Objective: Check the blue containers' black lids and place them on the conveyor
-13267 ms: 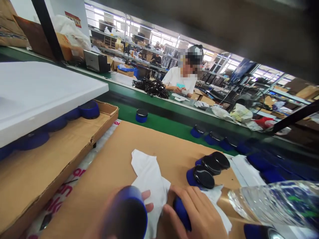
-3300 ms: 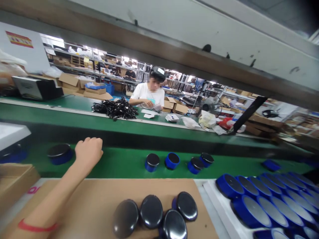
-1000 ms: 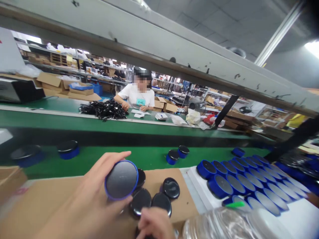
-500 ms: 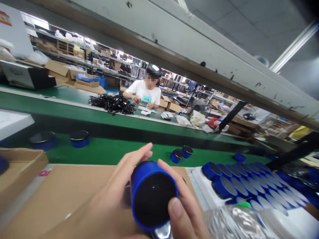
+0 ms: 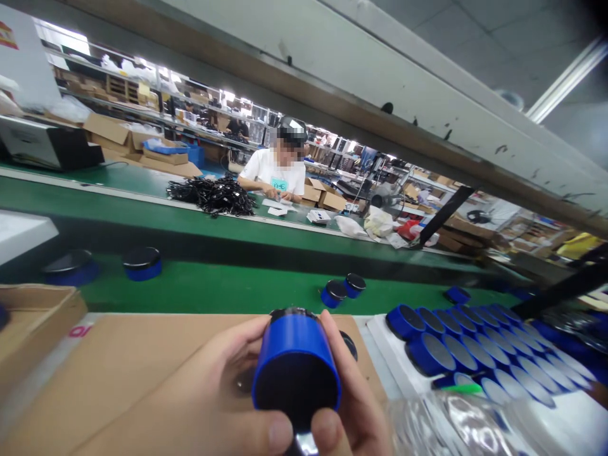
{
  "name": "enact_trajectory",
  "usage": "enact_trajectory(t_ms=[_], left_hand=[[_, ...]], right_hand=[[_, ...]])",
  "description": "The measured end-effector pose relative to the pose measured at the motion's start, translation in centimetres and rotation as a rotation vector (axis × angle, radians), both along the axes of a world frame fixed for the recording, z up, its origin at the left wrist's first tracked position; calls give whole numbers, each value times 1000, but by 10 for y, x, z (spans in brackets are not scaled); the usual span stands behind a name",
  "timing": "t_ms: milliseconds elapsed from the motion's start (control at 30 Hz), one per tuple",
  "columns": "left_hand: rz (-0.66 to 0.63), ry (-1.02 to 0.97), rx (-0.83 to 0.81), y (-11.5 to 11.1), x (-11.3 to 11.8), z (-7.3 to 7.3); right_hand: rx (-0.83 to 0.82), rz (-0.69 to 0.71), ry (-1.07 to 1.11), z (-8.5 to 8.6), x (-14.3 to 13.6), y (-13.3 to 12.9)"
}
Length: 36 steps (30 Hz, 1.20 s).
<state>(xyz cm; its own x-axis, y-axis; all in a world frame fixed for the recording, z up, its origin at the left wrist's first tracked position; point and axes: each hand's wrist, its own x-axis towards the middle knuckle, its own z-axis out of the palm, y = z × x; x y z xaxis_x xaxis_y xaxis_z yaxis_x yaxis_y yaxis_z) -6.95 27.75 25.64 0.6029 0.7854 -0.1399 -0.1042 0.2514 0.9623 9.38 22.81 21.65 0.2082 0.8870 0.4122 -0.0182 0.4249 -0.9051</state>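
Observation:
A blue cylinder [image 5: 297, 345] with a dark round face is held between both hands, low in the middle of the head view. My left hand [image 5: 213, 386] wraps its left side, the thumb at the face's lower edge. Around the right side curl the fingers of my right hand [image 5: 354, 396], its thumb also at the lower edge. Something shiny shows below the cylinder, too little to name. Beneath the hands lies a cardboard sheet [image 5: 137, 361]. A dark round part [image 5: 349, 345] is partly hidden behind my right hand.
Rows of blue cylinders [image 5: 432, 353] fill a white tray at right, behind a clear plastic bottle [image 5: 446, 424]. More stand on the green belt [image 5: 237, 288]. An open carton [image 5: 42, 323] is at left. Across the bench a person [image 5: 280, 168] works beside black cables [image 5: 213, 195].
The blue cylinder has tilted, showing more of its side and less of its dark face. My left thumb has come onto its lower front edge.

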Motion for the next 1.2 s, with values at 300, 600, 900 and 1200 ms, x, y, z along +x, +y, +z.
enact_trajectory(t_ms=[300, 600, 900, 1200], left_hand=[[-62, -136, -134, 7, 7, 7], [-37, -157, -124, 12, 8, 4], [108, -4, -12, 9, 13, -4], [4, -55, -31, 13, 15, 4]], right_hand=[[-14, 65, 74, -21, 16, 15], [28, 54, 75, -16, 6, 14], [5, -71, -98, 1, -2, 5], [48, -27, -137, -4, 6, 10]])
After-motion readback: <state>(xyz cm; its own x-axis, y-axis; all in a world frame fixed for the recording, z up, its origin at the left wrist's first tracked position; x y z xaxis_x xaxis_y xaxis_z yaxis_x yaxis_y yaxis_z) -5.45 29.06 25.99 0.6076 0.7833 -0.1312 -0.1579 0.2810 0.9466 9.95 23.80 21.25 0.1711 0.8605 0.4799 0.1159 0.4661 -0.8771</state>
